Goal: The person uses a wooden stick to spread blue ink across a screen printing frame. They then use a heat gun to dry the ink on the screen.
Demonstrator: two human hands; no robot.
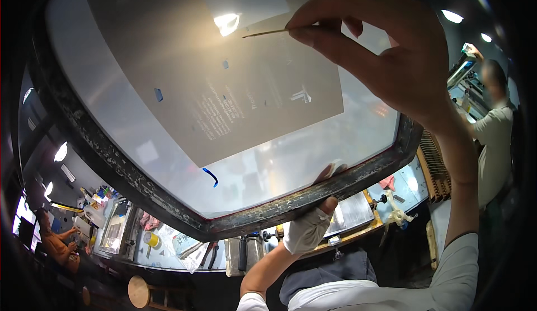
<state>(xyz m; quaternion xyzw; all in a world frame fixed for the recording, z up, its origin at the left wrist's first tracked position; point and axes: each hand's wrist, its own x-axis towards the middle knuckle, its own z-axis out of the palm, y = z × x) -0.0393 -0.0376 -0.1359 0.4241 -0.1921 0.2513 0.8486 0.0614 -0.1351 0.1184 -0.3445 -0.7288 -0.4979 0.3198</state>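
"Hands first: what are they doing?"

"The right hand (391, 48) pinches a thin stick (265, 33) between thumb and forefinger. The left hand (313, 224), in a pale glove (305, 235) with the thumb tip bare, is clamped round the lower bar of the frame (268, 213), digits showing on both sides of it."

"And where is the frame?"

"Held up at a tilt above the bench (414, 183), filling most of the view. Inside it is pale mesh (263, 182) with a grey panel (246, 70) that carries light lettering (212, 120) and a few small blue patches (158, 95). A blue streak (210, 178) lies just below the panel."

"Does the stick touch the panel?"

"Its tip ends near a bright glare (226, 24); with that and the angle, I can't tell contact from a close hover."

"Which step would you call it?"

"Touching up small spots, I'd judge: one hand steadies, the other works a fine point."

"So the next move calls for what?"

"A light, steady tip, clear of the lettering, and a firm left grip so the mesh doesn't shift."

"Farther out?"

"A yellow tub (151, 239) on the bench, a wooden rack (435, 165) at right, a stool (139, 292) lower left. One co-worker in orange (59, 249) is far left; another in a pale shirt (495, 137), far right."
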